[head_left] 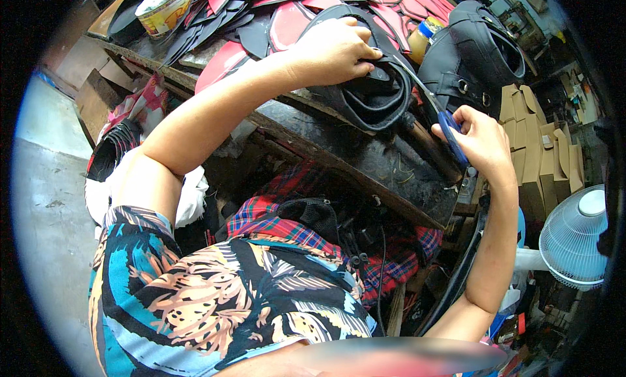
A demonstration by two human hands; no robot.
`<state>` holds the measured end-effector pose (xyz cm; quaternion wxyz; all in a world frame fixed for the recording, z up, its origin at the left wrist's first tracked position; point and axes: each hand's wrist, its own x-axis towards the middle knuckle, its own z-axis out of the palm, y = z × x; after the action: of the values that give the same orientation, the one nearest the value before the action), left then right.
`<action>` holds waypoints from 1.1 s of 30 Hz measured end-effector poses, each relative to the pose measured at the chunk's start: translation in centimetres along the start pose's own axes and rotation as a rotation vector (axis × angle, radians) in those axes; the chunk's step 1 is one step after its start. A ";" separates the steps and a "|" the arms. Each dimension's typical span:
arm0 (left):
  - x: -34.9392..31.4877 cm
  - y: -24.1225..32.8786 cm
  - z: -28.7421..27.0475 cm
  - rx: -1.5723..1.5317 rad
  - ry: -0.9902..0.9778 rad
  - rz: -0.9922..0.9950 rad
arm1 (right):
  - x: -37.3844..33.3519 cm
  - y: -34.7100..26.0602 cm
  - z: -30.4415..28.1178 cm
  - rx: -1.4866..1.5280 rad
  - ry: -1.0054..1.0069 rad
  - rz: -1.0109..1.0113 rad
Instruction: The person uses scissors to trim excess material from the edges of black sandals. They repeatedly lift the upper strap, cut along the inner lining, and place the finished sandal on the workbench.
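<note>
My left hand (332, 50) clamps the soft, floppy black shoe upper (372, 97); right hand (479, 139) grips blue-handled scissors (450, 126) just right of it

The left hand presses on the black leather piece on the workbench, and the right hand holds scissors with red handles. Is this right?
Not quite. In the head view the scissors in the right hand have blue handles, not red. The rest holds: the left hand presses on the black leather piece on the workbench.

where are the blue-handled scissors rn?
In the head view, right of centre: the blue-handled scissors are in the right hand, blades angled up-left toward the black shoe upper that the left hand presses on the workbench.
</note>
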<state>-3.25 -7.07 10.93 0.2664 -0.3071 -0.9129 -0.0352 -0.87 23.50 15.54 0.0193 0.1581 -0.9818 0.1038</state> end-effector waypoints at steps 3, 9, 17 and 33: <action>0.0 0.0 0.0 0.001 0.001 0.011 | 1.0 -0.9 -1.5 -0.081 -0.003 -0.038; 0.0 -0.1 -0.1 -0.022 -0.023 0.002 | 3.8 -0.2 -3.0 -0.115 -0.025 -0.208; 0.0 -0.1 0.2 -0.034 0.013 -0.005 | 0.7 2.2 -1.4 0.172 0.066 -0.030; -0.5 -2.5 1.6 -0.725 0.366 -0.249 | 2.4 0.9 1.3 -0.071 0.083 -0.009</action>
<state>-5.12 -9.04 9.60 0.2927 -0.2570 -0.8091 -0.4399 -3.46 23.29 14.29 0.0661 0.1573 -0.9825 0.0753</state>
